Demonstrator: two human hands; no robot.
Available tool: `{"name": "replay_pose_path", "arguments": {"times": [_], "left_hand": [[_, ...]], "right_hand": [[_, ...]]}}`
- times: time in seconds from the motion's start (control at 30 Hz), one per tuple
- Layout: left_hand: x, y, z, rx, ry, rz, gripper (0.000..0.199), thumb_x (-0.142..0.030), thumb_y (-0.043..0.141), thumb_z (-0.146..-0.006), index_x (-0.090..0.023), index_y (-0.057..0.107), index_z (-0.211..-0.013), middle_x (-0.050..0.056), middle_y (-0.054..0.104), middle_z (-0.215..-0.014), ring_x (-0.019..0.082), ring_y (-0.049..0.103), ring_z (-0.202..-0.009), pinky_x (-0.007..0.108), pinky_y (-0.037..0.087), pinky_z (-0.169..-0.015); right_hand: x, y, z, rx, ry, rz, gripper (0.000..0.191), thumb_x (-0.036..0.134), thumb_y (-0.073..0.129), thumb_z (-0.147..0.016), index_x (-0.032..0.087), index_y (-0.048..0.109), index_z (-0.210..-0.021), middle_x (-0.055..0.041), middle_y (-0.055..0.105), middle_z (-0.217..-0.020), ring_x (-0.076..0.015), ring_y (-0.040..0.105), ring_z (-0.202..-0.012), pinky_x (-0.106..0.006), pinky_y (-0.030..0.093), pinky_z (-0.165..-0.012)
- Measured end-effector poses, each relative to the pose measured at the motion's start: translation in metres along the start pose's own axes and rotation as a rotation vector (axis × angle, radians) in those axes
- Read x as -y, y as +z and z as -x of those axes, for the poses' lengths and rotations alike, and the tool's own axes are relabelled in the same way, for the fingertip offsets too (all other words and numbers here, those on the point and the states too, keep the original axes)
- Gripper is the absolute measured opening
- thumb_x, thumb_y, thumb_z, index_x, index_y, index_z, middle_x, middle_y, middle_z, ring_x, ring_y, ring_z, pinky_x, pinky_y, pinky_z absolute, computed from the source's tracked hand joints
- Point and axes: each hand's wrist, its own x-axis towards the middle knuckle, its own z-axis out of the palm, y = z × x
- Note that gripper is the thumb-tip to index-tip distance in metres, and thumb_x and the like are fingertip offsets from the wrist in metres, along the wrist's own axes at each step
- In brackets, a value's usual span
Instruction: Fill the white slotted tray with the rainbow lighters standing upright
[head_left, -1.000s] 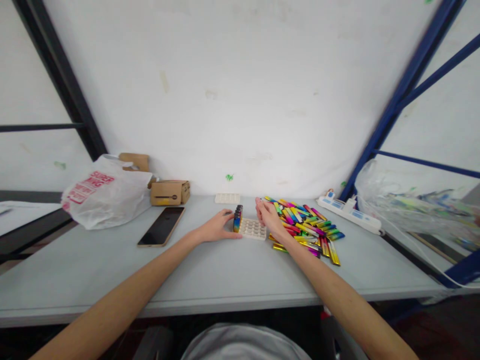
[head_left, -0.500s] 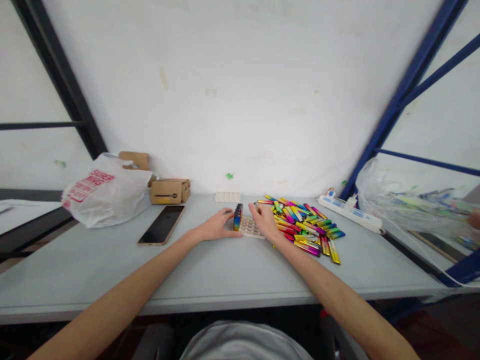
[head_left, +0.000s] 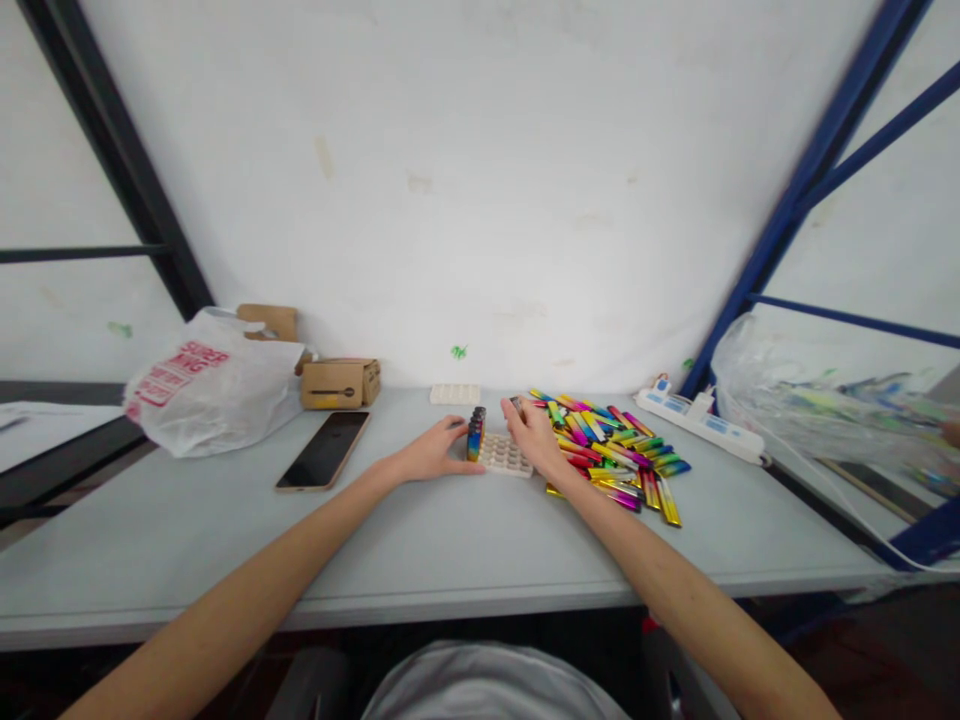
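Observation:
My left hand is curved around the left end of a cream tray with rows of small slots, its thumb along the near corner. Several shiny lighters with dark tops stand upright in a row at that end, beside my left fingers. Over the tray's right side, my right hand is closed on a lighter; only its top shows past the fingers, and the rest is hidden. A heap of multicoloured metallic lighters lies just right of this hand.
A second cream tray lies by the wall. To the left are a phone, a small cardboard box and a white plastic bag. A power strip with plugs sits at the right, near a blue metal frame.
My right hand has shifted slightly up and to the right, showing more of the tray's slots. My left hand, the tray and the upright lighters have stayed in place.

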Motion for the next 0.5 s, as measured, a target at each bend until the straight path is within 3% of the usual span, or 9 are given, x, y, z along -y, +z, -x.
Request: {"name": "replay_pose_path", "arguments": {"times": [0.17, 0.23, 0.4, 0.5], "left_hand": [[-0.002, -0.001, 0.000, 0.002, 0.012, -0.004, 0.083, -0.074, 0.082, -0.076, -0.020, 0.070, -0.138, 0.016, 0.062, -0.145, 0.040, 0.059, -0.135, 0.049, 0.042, -0.124], [-0.001, 0.000, 0.000, -0.004, 0.009, 0.008, 0.082, -0.074, 0.083, -0.075, -0.020, 0.070, -0.137, 0.015, 0.062, -0.146, 0.040, 0.059, -0.135, 0.050, 0.042, -0.124], [0.005, 0.001, 0.000, -0.008, -0.003, 0.025, 0.083, -0.074, 0.085, -0.074, -0.020, 0.071, -0.136, 0.016, 0.060, -0.152, 0.040, 0.057, -0.139, 0.050, 0.041, -0.125], [0.007, 0.001, 0.000, 0.020, -0.002, 0.014, 0.085, -0.076, 0.082, -0.077, -0.019, 0.069, -0.138, 0.017, 0.057, -0.155, 0.039, 0.054, -0.142, 0.050, 0.040, -0.125]], "right_hand": [[-0.001, 0.000, 0.001, 0.172, -0.151, 0.169, 0.032, 0.043, 0.037, -0.109, 0.025, 0.048, -0.086, -0.0037, 0.065, -0.087, -0.0199, 0.060, -0.081, -0.030, 0.045, -0.078], [-0.001, -0.001, 0.000, 0.169, -0.203, 0.252, 0.033, 0.043, 0.040, -0.109, 0.025, 0.050, -0.083, -0.0055, 0.066, -0.089, -0.0210, 0.061, -0.086, -0.031, 0.045, -0.081], [0.000, -0.010, -0.006, 0.068, -0.143, 0.305, 0.039, 0.043, 0.041, -0.112, 0.023, 0.058, -0.083, -0.0041, 0.067, -0.077, -0.0200, 0.061, -0.074, -0.029, 0.043, -0.074], [-0.002, -0.014, -0.009, 0.112, -0.193, 0.313, 0.037, 0.040, 0.046, -0.112, 0.021, 0.062, -0.086, -0.0049, 0.071, -0.081, -0.0192, 0.063, -0.076, -0.028, 0.044, -0.077]]}}
